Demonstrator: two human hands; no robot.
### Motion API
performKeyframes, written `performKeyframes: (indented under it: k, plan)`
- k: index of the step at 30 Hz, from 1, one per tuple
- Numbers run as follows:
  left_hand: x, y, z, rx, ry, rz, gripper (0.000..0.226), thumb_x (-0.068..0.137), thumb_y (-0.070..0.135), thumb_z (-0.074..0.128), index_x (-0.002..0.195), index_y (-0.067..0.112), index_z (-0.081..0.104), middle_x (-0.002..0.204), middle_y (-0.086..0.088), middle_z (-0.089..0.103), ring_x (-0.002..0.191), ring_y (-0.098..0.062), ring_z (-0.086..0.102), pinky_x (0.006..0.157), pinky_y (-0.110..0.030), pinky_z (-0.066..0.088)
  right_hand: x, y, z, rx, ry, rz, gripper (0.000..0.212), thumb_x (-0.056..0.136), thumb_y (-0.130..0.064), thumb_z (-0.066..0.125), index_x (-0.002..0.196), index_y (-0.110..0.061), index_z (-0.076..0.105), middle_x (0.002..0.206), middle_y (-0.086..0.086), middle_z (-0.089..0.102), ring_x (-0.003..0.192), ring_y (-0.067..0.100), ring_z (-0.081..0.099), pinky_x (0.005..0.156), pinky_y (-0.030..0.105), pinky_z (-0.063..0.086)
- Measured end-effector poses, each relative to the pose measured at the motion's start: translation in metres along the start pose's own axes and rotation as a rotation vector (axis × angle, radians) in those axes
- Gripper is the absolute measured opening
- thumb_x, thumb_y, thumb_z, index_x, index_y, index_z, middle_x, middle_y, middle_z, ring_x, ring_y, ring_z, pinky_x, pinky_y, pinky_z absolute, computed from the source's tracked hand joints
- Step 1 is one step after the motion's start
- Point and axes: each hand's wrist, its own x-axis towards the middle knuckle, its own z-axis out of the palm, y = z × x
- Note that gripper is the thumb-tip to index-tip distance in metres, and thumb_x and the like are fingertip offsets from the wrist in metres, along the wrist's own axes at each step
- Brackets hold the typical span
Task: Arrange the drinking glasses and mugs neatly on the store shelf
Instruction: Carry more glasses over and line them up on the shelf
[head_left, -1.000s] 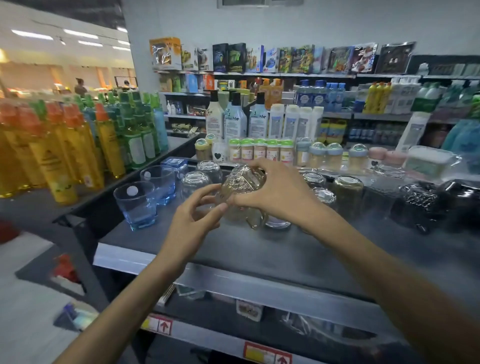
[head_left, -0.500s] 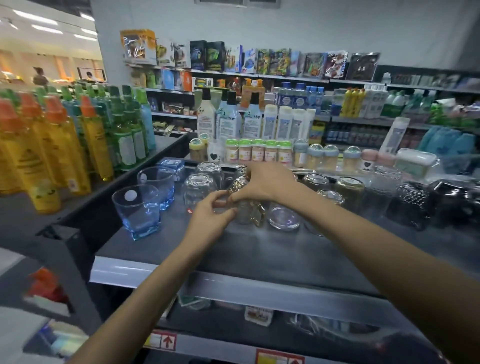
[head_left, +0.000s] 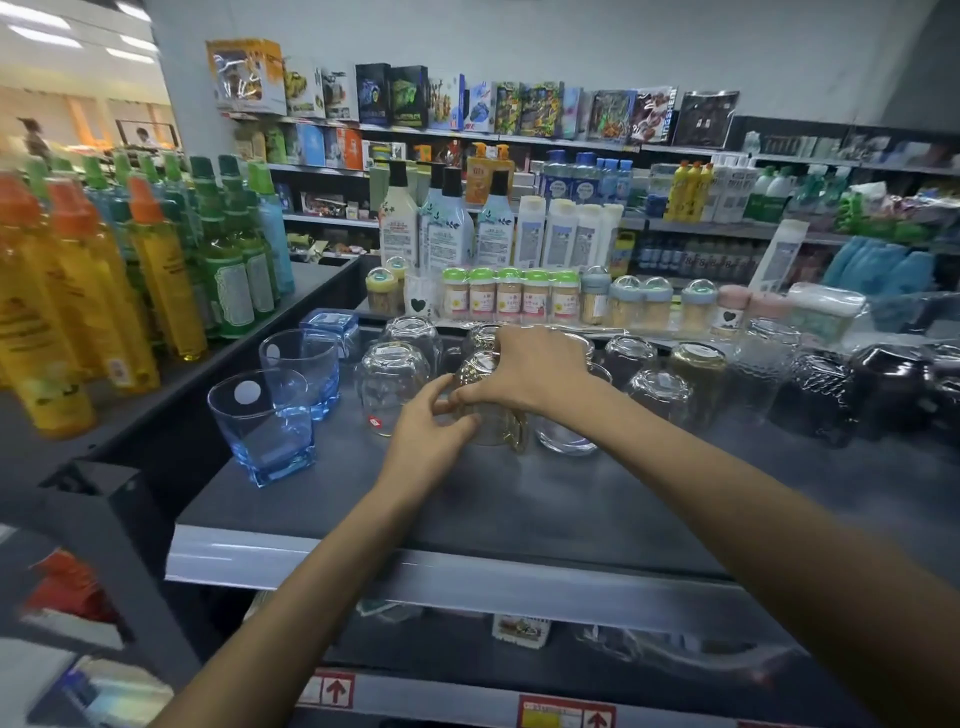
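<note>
Lowered since a second ago, when it was held tilted above the shelf, the amber mug (head_left: 475, 371) now sits mouth down among the upturned glassware, and both hands have come down with it.

Head view. The right hand (head_left: 535, 369) arches over the mug's upturned base, its fingers curled down round the far and left sides. The left hand (head_left: 426, 431) meets the mug from the near left, its thumb and bent fingertips pinching the lower wall. The mug's handle points toward the viewer at the right. The mug's rim appears to rest on the dark grey shelf (head_left: 519, 499), though the fingers hide part of the contact.

Just left of the mug stands an inverted clear glass (head_left: 392, 384), and just right of it a second clear glass (head_left: 563, 439). Further left, two blue tumblers (head_left: 265, 421) stand upright, one behind the other. To the right the row runs on through more inverted glasses to the dark mugs (head_left: 888, 384) near the edge. Behind the glassware stands a line of small green-lidded jars (head_left: 511, 296). Yellow spray bottles (head_left: 156, 280) fill the adjoining shelf at left.
</note>
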Motion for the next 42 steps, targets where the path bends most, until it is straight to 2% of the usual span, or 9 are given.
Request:
performKeyframes:
  k: [4, 8, 11, 14, 20, 25, 33, 38, 42]
  plan:
    - [0.001, -0.001, 0.001, -0.008, -0.001, -0.002, 0.067, 0.090, 0.010, 0.075, 0.151, 0.012, 0.049, 0.132, -0.012, 0.066, 0.119, -0.026, 0.065, 0.093, -0.032, 0.050, -0.004, -0.001, 0.000, -0.009, 0.008, -0.004, 0.079, 0.068, -0.086, 0.065, 0.108, -0.018, 0.060, 0.112, 0.004, 0.069, 0.108, 0.030, 0.065, 0.075, 0.038, 0.041]
    - [-0.004, 0.000, -0.001, -0.029, 0.004, 0.004, 0.065, 0.081, 0.023, 0.079, 0.142, 0.018, 0.056, 0.127, -0.007, 0.068, 0.119, -0.031, 0.066, 0.084, -0.033, 0.051, -0.009, -0.001, -0.004, 0.025, 0.042, -0.012, 0.068, 0.075, -0.084, 0.060, 0.096, -0.020, 0.052, 0.102, 0.004, 0.066, 0.104, 0.031, 0.065, 0.073, 0.038, 0.043]
    - [-0.012, 0.008, -0.004, 0.015, 0.048, 0.029, 0.058, 0.088, 0.021, 0.078, 0.141, 0.022, 0.054, 0.125, -0.005, 0.065, 0.111, -0.020, 0.066, 0.087, -0.033, 0.055, -0.019, 0.004, -0.011, 0.053, 0.116, -0.038, 0.050, 0.083, -0.068, 0.063, 0.099, -0.021, 0.056, 0.101, 0.001, 0.067, 0.106, 0.030, 0.064, 0.075, 0.037, 0.047]
    - [-0.030, 0.025, -0.006, 0.051, 0.133, 0.153, 0.045, 0.093, 0.017, 0.073, 0.135, 0.022, 0.058, 0.113, 0.006, 0.064, 0.097, -0.002, 0.063, 0.081, -0.018, 0.054, -0.043, 0.019, -0.022, 0.147, 0.217, -0.080, 0.041, 0.087, -0.058, 0.061, 0.110, -0.024, 0.065, 0.102, -0.002, 0.071, 0.101, 0.025, 0.065, 0.082, 0.038, 0.054]
    - [-0.086, 0.068, 0.033, -0.048, 0.103, 0.457, 0.025, 0.095, 0.011, 0.072, 0.119, 0.018, 0.066, 0.109, 0.006, 0.073, 0.097, -0.008, 0.070, 0.080, -0.019, 0.056, -0.126, 0.097, -0.027, 0.451, 0.358, -0.094, 0.028, 0.088, -0.046, 0.070, 0.112, -0.032, 0.069, 0.105, -0.013, 0.069, 0.094, 0.008, 0.063, 0.087, 0.034, 0.054]
    - [-0.130, 0.098, 0.120, -0.138, -0.045, 0.607, 0.023, 0.099, 0.012, 0.068, 0.121, 0.012, 0.064, 0.102, 0.004, 0.071, 0.092, -0.015, 0.070, 0.079, -0.021, 0.055, -0.215, 0.200, -0.029, 0.525, 0.454, 0.017, 0.035, 0.088, -0.041, 0.069, 0.119, -0.025, 0.070, 0.110, -0.012, 0.069, 0.099, 0.003, 0.064, 0.087, 0.025, 0.053]
    - [-0.198, 0.166, 0.338, -0.210, -0.328, 0.724, 0.028, 0.100, 0.022, 0.063, 0.127, 0.018, 0.061, 0.105, 0.010, 0.067, 0.092, -0.024, 0.070, 0.080, -0.030, 0.057, -0.357, 0.398, -0.059, 0.584, 0.526, 0.302, 0.031, 0.093, -0.035, 0.074, 0.122, -0.028, 0.068, 0.111, -0.015, 0.070, 0.105, 0.002, 0.065, 0.089, 0.033, 0.056]
    - [-0.226, 0.212, 0.466, -0.155, -0.484, 0.743, 0.031, 0.100, 0.022, 0.065, 0.130, 0.024, 0.058, 0.108, 0.008, 0.064, 0.090, -0.016, 0.067, 0.077, -0.026, 0.055, -0.412, 0.504, -0.079, 0.603, 0.571, 0.426, 0.029, 0.094, -0.034, 0.073, 0.122, -0.028, 0.067, 0.111, -0.011, 0.070, 0.103, 0.004, 0.066, 0.088, 0.035, 0.057]
    - [-0.214, 0.240, 0.546, 0.037, -0.537, 0.742, 0.044, 0.092, 0.043, 0.065, 0.133, 0.037, 0.052, 0.110, 0.016, 0.059, 0.086, -0.007, 0.064, 0.079, -0.037, 0.058, -0.419, 0.570, -0.088, 0.564, 0.589, 0.502, 0.028, 0.093, -0.033, 0.075, 0.120, -0.028, 0.068, 0.110, -0.010, 0.070, 0.099, 0.002, 0.066, 0.087, 0.034, 0.058]
